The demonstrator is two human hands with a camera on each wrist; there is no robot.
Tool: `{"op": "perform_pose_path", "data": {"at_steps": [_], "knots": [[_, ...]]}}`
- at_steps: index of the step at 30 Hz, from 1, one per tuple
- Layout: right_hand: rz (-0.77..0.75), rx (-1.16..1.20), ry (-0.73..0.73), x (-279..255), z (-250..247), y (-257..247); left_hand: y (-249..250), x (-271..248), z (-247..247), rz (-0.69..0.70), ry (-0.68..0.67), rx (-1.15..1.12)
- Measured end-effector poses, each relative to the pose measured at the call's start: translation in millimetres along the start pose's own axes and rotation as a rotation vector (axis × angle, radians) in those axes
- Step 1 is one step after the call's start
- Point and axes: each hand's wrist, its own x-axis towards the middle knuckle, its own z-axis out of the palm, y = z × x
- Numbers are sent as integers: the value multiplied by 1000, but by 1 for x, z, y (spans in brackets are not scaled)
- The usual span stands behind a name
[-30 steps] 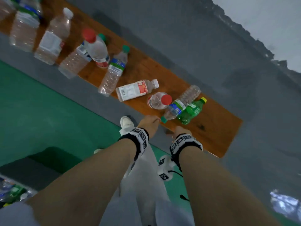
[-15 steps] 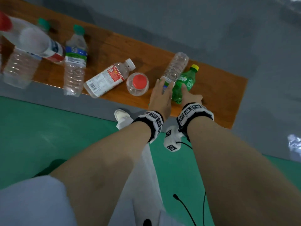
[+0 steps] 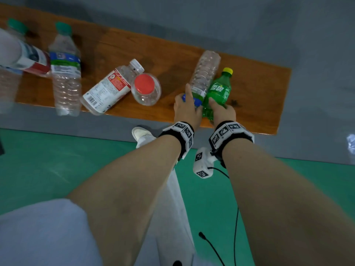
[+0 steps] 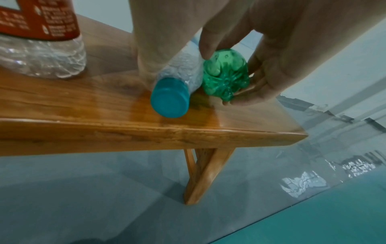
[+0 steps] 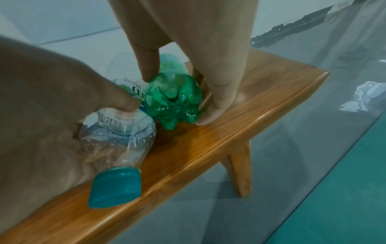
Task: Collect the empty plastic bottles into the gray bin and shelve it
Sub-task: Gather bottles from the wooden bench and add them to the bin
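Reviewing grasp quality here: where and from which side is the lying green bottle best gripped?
Take the green bottle around its wide lower body near the base, from above and its right side. It lies flat on the bench, cap pointing away, with the clear bottle pressed along its left. The right hand already grips there.

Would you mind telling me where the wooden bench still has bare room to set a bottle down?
The wooden bench is bare at its right end, beyond the green soda bottle, and along the far edge above the red-lidded clear jar. Leftward it is crowded with lying bottles.
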Motion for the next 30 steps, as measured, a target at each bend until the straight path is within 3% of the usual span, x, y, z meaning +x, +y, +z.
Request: {"op": "perform_pose_path", "data": {"at_steps": [5, 12, 16, 21, 25, 30], "knots": [[9, 195, 5, -21, -22, 16, -3, -22, -7, 35, 23, -139], [-113, 202, -19, -72, -42, 58, -23, -89, -16, 164, 83, -176], [-89, 168, -22, -101, -47, 99, -48, -146, -15, 145, 82, -207], [-67, 69, -151, -145, -25, 147, -98, -205, -31, 5, 91, -153], [-69, -113, -333, -165, 4, 165, -136, -236, -41, -219, 153, -293], [-162, -501, -541, -192, 45, 183, -189, -265, -57, -532, 248, -523]]}}
